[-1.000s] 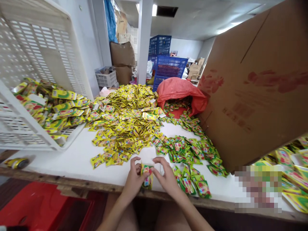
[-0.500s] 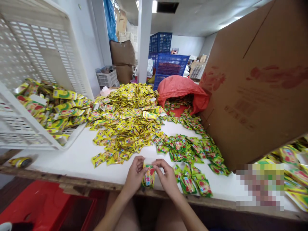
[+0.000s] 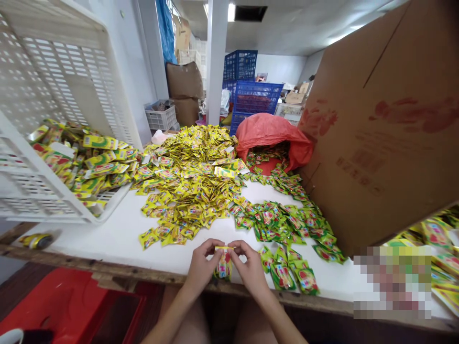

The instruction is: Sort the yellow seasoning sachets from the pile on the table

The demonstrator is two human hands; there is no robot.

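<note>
Near the front edge of the table, a small printed carton (image 3: 224, 268) with red, pink and green on its face stands between my hands. My left hand (image 3: 203, 262) pinches its upper left corner between thumb and fingers. On the other side, my right hand (image 3: 247, 263) pinches the upper right corner. A yellow strip shows along the carton's top edge; the fingers partly cover it. Just right of my right hand lie a few loose green sachets (image 3: 283, 276). Beyond them spreads a heap of green sachets (image 3: 272, 217), and yellow sachets (image 3: 193, 191) are piled ahead of my left hand.
A tipped white crate (image 3: 118, 200) with printed cartons (image 3: 102, 157) stands at left. A red sack (image 3: 272, 126) spills green sachets at the back. A large cardboard box (image 3: 362, 167) leans at right. A red stool (image 3: 60, 306) stands below the table's wooden edge (image 3: 143, 272).
Both hands have closed in at the carton's top. A yellow edge now runs between the fingertips, and less of the carton's face shows. The camera view has shifted slightly.
</note>
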